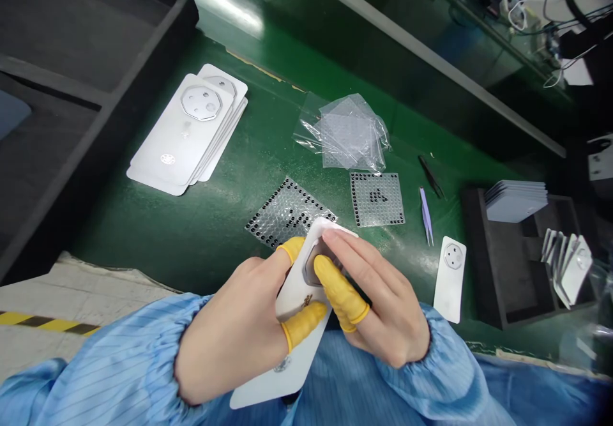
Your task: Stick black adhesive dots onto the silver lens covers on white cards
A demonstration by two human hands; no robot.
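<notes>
A white panel (304, 349) with an octagonal ring near its top is held tilted at the front. My left hand (249, 317) grips it by the side edge, the yellow-covered thumb lying across its face. My right hand (378, 292) closes on its upper part, with a yellow-covered thumb at the octagon and bare fingers by the top edge; what lies under the fingertips is hidden. Just beyond the hands is a clear sheet of black dots (272, 218), partly covered by the panel. Another dotted sheet (378, 199) lies to its right.
Stacked white panels (167, 138) lie at the left beside a large black tray (143, 81). Clear plastic bags (352, 132) lie farther back. Purple tweezers (426, 216), dark tweezers (431, 177) and a single white panel (449, 285) are at the right, near a black box (486, 273) holding panels.
</notes>
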